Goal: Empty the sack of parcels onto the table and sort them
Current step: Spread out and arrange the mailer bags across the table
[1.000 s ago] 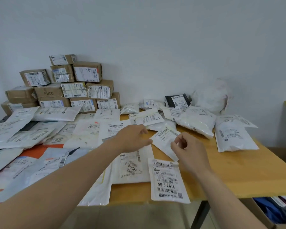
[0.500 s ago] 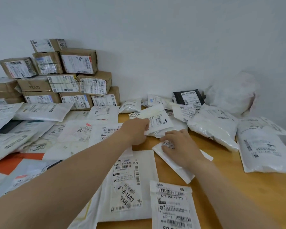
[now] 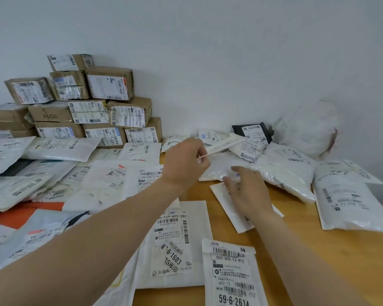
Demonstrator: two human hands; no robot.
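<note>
Head view: half a second ago the left hand (image 3: 184,164) lay low on the table (image 3: 318,261). Now it is raised and pinches a thin white parcel (image 3: 223,145) by its corner, so the parcel shows edge-on, just right of the frame centre. The right hand (image 3: 248,193) pressed flat on a small paper envelope (image 3: 237,217) before. Now its fingers are loose and spread above it, gripping nothing, and the blur hides whether they touch.

I judge that one parcel is being picked out for its group, so sorting is well under way. The sack (image 3: 307,129), soft, white and crumpled, stands against the wall at the right.

Rigid brown cardboard boxes (image 3: 108,85) with taped labels are stacked at the upper left. Below them lie flat, glossy plastic mailers (image 3: 60,147), overlapping. A puffy white bag (image 3: 283,171) at the centre right looks soft and will probably sag when lifted.
</note>
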